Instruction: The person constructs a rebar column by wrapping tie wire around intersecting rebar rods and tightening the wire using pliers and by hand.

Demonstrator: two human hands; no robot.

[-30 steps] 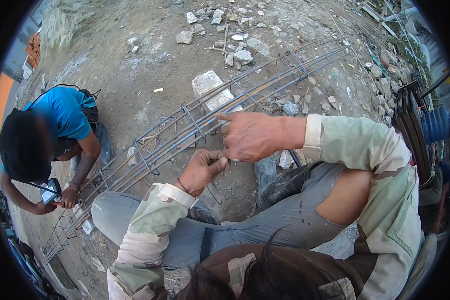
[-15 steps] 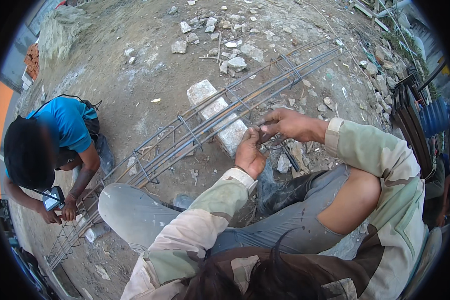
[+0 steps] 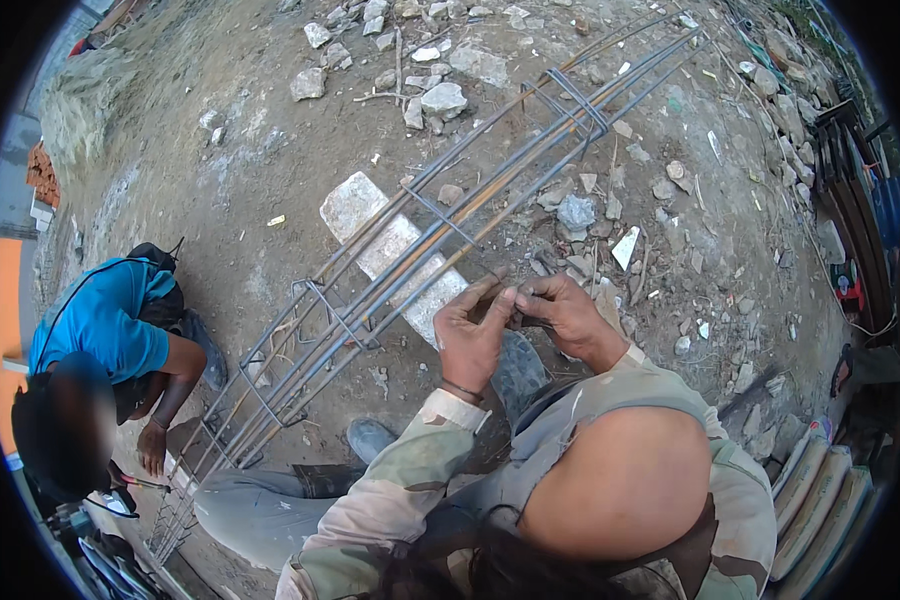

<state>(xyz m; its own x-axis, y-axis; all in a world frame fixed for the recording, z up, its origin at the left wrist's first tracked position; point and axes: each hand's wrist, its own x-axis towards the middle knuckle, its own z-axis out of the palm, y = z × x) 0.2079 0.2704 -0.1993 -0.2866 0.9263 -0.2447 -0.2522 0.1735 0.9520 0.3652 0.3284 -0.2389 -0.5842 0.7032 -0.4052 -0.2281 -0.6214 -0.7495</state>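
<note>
My left hand (image 3: pixel 473 335) and my right hand (image 3: pixel 573 318) meet fingertip to fingertip just beyond my bent knees. Both are closed in a pinch; whatever lies between the fingertips is too small and covered to name. Just past them a long rebar cage (image 3: pixel 457 212) runs diagonally, its bars joined by square stirrups (image 3: pixel 580 100). A pale, rough concrete block (image 3: pixel 353 208) lies crosswise under the cage, and its near end reaches close to my left hand. Neither hand touches the bars.
At the left a co-worker in a blue shirt (image 3: pixel 105 318) crouches by the cage's near end, one hand (image 3: pixel 153 448) hanging beside it. Broken stones (image 3: pixel 444 100) litter the dirt. Dark panels (image 3: pixel 850 225) and stacked slabs (image 3: pixel 815 500) stand at the right.
My view has shifted to the right. My right forearm has drawn in behind my raised knee, and the dark wire loop under my hands no longer shows. The co-worker's hands have moved apart.
</note>
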